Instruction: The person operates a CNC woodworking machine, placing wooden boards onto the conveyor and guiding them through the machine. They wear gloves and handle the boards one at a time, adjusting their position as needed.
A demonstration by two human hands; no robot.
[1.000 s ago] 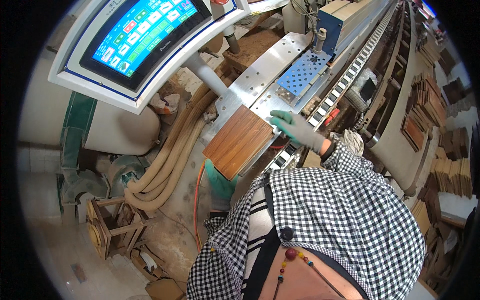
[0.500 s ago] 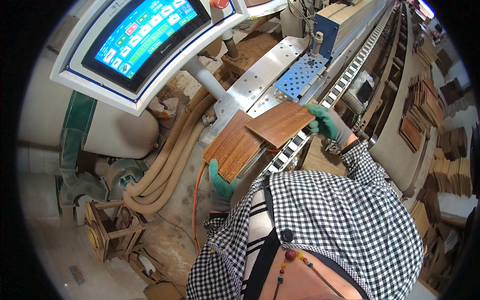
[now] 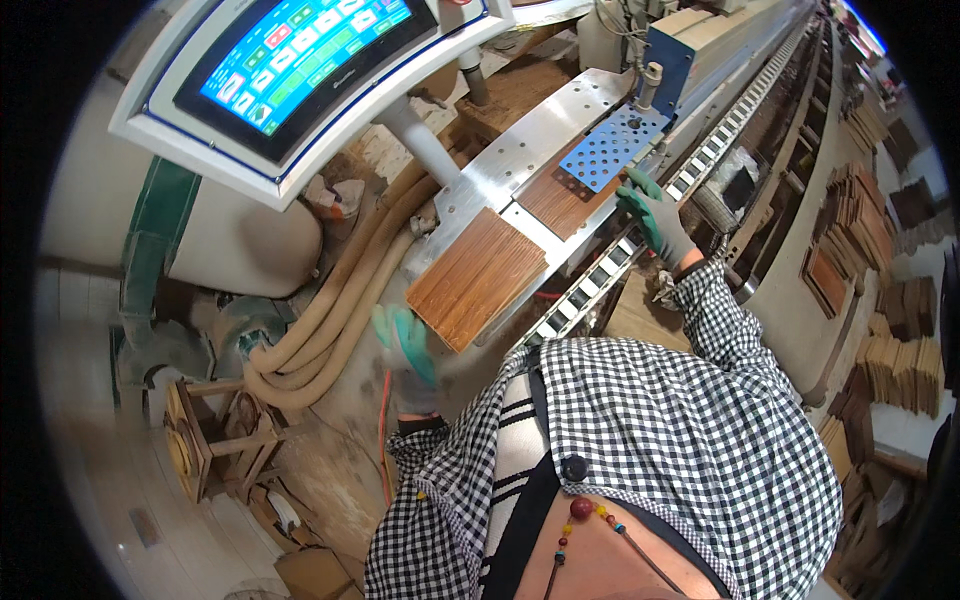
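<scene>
The farther board [image 3: 558, 202] lies just beside the right fingers [image 3: 634, 200].

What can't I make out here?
All in the head view:
Board: far end hidden by the blue plate.
Left hand: blurred, so finger details are lost.
Screen: top cut off by the picture's upper edge.
Far boards: too small to count.

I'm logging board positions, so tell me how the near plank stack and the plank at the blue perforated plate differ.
The near plank stack looks several layers deep; the far plank looks single. The stack's top is uncovered; the far plank lies partly beneath the blue perforated plate. Both are brown and wood-grained.
</scene>
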